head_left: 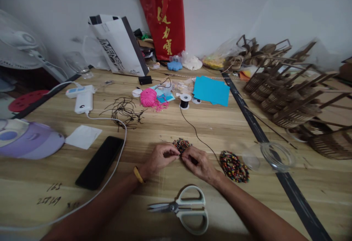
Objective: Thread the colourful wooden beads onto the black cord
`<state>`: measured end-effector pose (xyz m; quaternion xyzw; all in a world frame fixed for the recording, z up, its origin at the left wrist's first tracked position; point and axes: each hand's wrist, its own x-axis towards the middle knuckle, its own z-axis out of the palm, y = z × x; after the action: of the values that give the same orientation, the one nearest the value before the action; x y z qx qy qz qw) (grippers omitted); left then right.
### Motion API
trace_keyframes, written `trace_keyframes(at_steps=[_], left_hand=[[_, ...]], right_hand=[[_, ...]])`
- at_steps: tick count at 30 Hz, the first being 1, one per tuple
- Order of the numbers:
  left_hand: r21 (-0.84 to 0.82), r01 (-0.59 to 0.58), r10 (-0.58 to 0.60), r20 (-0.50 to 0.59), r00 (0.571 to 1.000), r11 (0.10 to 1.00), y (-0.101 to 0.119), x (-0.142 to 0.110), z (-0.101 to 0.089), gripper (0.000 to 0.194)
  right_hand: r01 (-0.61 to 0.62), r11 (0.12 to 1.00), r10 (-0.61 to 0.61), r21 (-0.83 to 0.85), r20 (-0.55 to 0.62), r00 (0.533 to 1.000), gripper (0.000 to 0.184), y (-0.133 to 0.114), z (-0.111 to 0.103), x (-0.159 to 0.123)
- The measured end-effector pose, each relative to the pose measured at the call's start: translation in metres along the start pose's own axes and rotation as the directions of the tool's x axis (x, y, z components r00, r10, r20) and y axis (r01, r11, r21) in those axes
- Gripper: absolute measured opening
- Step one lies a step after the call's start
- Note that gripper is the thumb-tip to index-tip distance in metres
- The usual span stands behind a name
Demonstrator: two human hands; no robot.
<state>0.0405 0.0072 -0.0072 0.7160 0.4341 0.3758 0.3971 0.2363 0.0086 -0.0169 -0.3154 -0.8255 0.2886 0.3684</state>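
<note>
Over the table, my left hand (pixel 162 157) and my right hand (pixel 200 163) meet fingertip to fingertip, each closed in a pinch. A short dark bit, apparently cord, shows at the right fingertips; what the left fingers pinch is too small to make out. Just beyond them lies a pile of loose multicoloured beads (pixel 181 144). Black cord (pixel 195 132) runs from an upright white spool (pixel 185 101) toward my right wrist, where it passes out of sight. Strung beads (pixel 234 166) lie coiled right of that wrist. Scissors (pixel 176 208) with pale handles rest between my forearms, blades pointing left.
Left of my hands are a black phone (pixel 99 163), a white cable (pixel 125 138), a power bank (pixel 84 101) and cut dark cords (pixel 125 111). Pink yarn (pixel 148 97) and blue sheets (pixel 211 91) lie farther back. Clear rings (pixel 276 156) and brown woven baskets (pixel 291 105) stand right.
</note>
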Motion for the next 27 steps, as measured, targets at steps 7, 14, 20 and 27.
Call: trace_keyframes(at_steps=[7, 14, 20, 27], left_hand=[[0.018, -0.027, 0.027, 0.003, 1.0, 0.999, 0.0035, 0.0003, -0.0013, 0.006], [0.024, 0.003, -0.003, 0.017, 1.0, 1.0, 0.003, -0.0006, -0.0012, 0.007], [0.019, 0.04, -0.04, 0.027, 0.999, 0.999, 0.0032, -0.0016, 0.0, 0.007], [-0.005, 0.008, -0.008, 0.023, 1.0, 1.0, -0.0011, -0.0011, 0.0015, 0.006]], right_hand=[[0.002, 1.0, -0.002, -0.012, 0.0, 1.0, 0.015, 0.001, 0.0005, -0.0003], [0.003, 1.0, -0.003, -0.019, -0.01, 1.0, 0.017, 0.0006, 0.0008, 0.0003], [0.011, 1.0, -0.011, -0.017, -0.004, 1.0, 0.016, -0.0001, 0.0004, 0.001], [0.019, 0.999, -0.019, -0.028, 0.008, 1.0, 0.016, -0.002, -0.0005, 0.0011]])
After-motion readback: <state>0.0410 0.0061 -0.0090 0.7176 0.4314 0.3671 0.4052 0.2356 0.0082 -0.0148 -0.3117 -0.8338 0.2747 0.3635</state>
